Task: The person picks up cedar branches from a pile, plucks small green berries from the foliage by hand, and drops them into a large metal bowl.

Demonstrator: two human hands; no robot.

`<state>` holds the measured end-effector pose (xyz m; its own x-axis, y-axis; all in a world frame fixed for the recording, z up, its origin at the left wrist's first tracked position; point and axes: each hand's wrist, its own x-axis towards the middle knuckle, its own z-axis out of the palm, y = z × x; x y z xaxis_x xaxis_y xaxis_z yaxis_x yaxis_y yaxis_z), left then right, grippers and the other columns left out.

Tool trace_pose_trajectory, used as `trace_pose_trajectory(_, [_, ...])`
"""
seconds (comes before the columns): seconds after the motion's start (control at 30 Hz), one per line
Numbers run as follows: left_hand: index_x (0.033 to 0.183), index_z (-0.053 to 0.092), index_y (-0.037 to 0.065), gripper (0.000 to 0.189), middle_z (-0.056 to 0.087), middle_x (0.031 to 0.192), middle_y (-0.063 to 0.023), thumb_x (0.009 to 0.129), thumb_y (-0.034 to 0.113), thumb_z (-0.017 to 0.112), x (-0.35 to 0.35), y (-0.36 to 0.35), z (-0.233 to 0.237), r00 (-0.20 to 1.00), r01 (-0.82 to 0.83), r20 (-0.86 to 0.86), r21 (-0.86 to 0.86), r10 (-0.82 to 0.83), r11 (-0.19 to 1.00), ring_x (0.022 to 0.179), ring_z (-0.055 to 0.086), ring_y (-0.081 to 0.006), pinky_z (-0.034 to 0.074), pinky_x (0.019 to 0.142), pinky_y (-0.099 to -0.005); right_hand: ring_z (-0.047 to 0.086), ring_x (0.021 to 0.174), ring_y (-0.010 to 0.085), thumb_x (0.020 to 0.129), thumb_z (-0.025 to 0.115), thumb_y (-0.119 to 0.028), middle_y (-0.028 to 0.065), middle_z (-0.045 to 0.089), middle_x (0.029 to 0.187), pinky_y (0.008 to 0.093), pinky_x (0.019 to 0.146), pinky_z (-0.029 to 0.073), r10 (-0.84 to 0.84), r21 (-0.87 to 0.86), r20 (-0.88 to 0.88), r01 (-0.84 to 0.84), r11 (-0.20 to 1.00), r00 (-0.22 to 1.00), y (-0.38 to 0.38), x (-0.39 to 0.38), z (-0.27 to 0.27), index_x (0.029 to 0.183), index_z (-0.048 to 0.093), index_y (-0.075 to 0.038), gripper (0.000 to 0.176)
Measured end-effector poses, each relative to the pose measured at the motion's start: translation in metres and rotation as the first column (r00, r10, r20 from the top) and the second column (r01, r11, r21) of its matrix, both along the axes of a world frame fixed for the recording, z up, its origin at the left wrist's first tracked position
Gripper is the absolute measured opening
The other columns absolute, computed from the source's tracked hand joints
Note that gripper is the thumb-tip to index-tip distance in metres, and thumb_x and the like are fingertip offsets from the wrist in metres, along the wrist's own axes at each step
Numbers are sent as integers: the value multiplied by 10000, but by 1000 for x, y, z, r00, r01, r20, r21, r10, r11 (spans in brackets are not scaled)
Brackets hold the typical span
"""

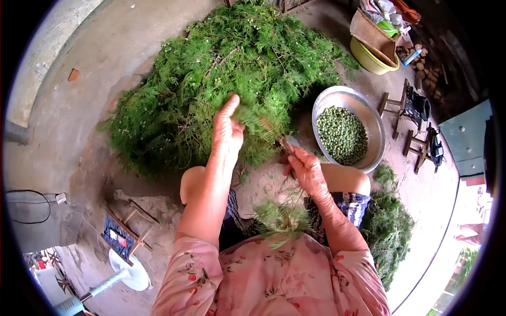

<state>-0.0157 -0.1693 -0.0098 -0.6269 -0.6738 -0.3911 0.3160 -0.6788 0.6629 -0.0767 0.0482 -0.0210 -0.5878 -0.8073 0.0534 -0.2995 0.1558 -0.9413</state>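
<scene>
Green, feathery foliage fills the near side of the big pile point(211, 79), and against it I have a leafy branch point(255, 117) strung between the two hands, left of the metal basin point(377, 126). On the right hand point(308, 171), the fingers are closed around the branch's woody end. The left hand point(228, 129) is at the leafy part, thumb side up; leaves and blur hide its fingertips, so I can't tell how far they are open or whether they pinch anything.

What worries me is the overlap: the branch's greenery runs into the pile behind, so a pull could snag and drag neighbouring twigs along. If the right fingers held too loosely, the stem could twist or slip out; a hard tug by the left could snap thin twigs or scratch skin. Green berries point(342, 134) sit low in the basin, just right of the work, and a wide sweep of the right forearm could knock its rim or shed leaf scraps inside. Loose greenery point(282, 217) on the lap could slide to the floor point(121, 63) if the knees shifted.
</scene>
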Motion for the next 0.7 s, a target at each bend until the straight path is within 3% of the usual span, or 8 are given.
trace_pose_trajectory(0.1, [1059,551,75,514,530,1119,-100,642,288,761,12,2,18,994,-104,-40,-40,103,994,1136,369,-238,180,997,-463,572,555,112,886,438,-26,88,611,796,192,473,407,-76,-13,538,98,995,839,19,1,16,1121,508,11,248])
trace_pose_trajectory(0.23, [1069,555,100,343,576,1049,-40,766,211,672,29,9,32,988,-145,-82,-179,132,973,941,549,-164,417,770,-320,579,602,124,894,455,-74,97,612,822,190,480,408,-19,-110,675,126,986,738,42,-2,24,1074,512,-14,198])
trace_pose_trajectory(0.33, [1141,515,53,378,579,989,-42,793,132,641,42,27,46,992,-128,-30,-414,127,901,868,564,-152,431,759,-259,581,615,128,897,458,-98,91,613,823,195,499,425,21,-178,705,148,973,709,55,-1,28,1072,510,-19,199])
trace_pose_trajectory(0.47, [1082,555,20,285,596,925,-45,807,67,611,61,79,56,970,-193,-47,-751,240,631,805,559,-108,463,753,-233,594,615,141,909,449,-141,103,626,858,209,505,469,97,-283,777,209,936,622,64,-1,13,1042,522,-48,178])
trace_pose_trajectory(0.53, [1063,573,0,248,615,884,-63,819,45,584,82,106,56,935,6,159,-900,316,435,788,580,-124,468,732,-217,601,623,147,910,447,-153,113,630,876,220,499,483,115,-315,779,226,922,617,66,0,9,1039,527,-61,177])
trace_pose_trajectory(0.6, [1029,592,1,215,627,838,-55,820,52,591,87,123,39,999,-22,-5,-857,35,515,743,589,-114,478,675,-199,604,627,154,904,460,-152,121,631,872,224,499,483,175,-386,794,262,884,582,68,1,8,1030,534,-62,171])
trace_pose_trajectory(0.67, [1065,568,-15,285,629,924,-86,807,93,621,84,137,35,955,275,291,-804,-54,527,838,590,-134,466,736,-222,607,631,167,895,477,-149,128,632,864,235,510,488,187,-391,807,270,880,559,67,5,14,1017,541,-60,164])
trace_pose_trajectory(0.7, [1034,577,-17,302,632,916,-108,787,140,650,77,143,33,962,262,253,-738,-105,622,838,598,-158,477,745,-260,608,635,173,891,482,-144,131,632,863,243,518,491,195,-381,828,272,884,525,67,8,16,1015,542,-58,162])
